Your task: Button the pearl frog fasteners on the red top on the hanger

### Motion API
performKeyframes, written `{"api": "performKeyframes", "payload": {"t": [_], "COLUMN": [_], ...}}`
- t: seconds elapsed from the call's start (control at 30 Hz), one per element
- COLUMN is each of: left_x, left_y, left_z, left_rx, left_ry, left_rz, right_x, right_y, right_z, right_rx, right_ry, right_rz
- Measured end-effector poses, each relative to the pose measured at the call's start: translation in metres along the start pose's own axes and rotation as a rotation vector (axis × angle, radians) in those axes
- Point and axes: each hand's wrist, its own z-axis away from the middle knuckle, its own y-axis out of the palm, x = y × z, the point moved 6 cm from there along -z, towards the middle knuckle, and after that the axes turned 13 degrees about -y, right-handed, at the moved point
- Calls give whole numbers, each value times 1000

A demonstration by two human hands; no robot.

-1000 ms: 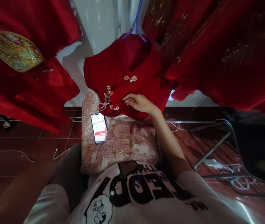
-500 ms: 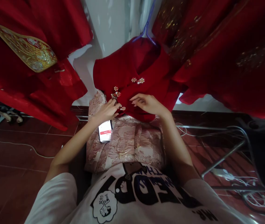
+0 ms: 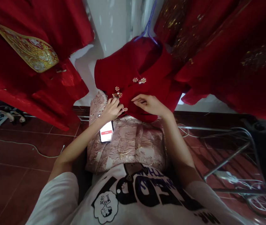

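Observation:
A red top (image 3: 114, 68) hangs from a purple hanger (image 3: 147, 29), its lower part over the pink brocade cloth on my lap. Pearl-and-gold flower fasteners (image 3: 139, 80) sit on its chest, and more beaded flowers (image 3: 117, 92) decorate the left side. My left hand (image 3: 113, 108) is closed on the top's lower left, between the beaded flowers and a small flower (image 3: 125, 109) by its fingertips. Over the middle of the fabric, my right hand (image 3: 149, 103) has bent fingers drawn together. Anything between them is too small to make out.
A lit phone (image 3: 106, 132) lies on the pink brocade cloth (image 3: 125, 150), below my left wrist. Red embroidered garments (image 3: 219, 68) hang on both sides. A metal-framed chair (image 3: 229, 159) and tangled white cables (image 3: 259, 200) are at the right; another cable (image 3: 36, 150) crosses the tiled floor.
The whole view has shifted slightly. My left fingers have curled a little more beside the small flower. My right hand keeps nearly the same pose over the red top.

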Motion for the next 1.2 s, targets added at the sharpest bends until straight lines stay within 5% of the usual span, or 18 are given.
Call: {"api": "performKeyframes", "payload": {"t": [0.4,0.63,0.9,1.2], "left_x": [8,39,51,38], "left_y": [-2,-7,13,1], "left_z": [-3,-14,-29,-32], "left_rx": [31,-86,33,-24], "left_ry": [57,-394,-734,-805], "left_rz": [207,678,1537,1581], "right_x": [2,1,0,1], "right_y": [1,-2,-1,-8], "right_z": [-1,0,-1,2], "right_rx": [14,8,5,-6], "right_ry": [4,15,12,20], "right_rz": [-46,-55,-64,-82]}}
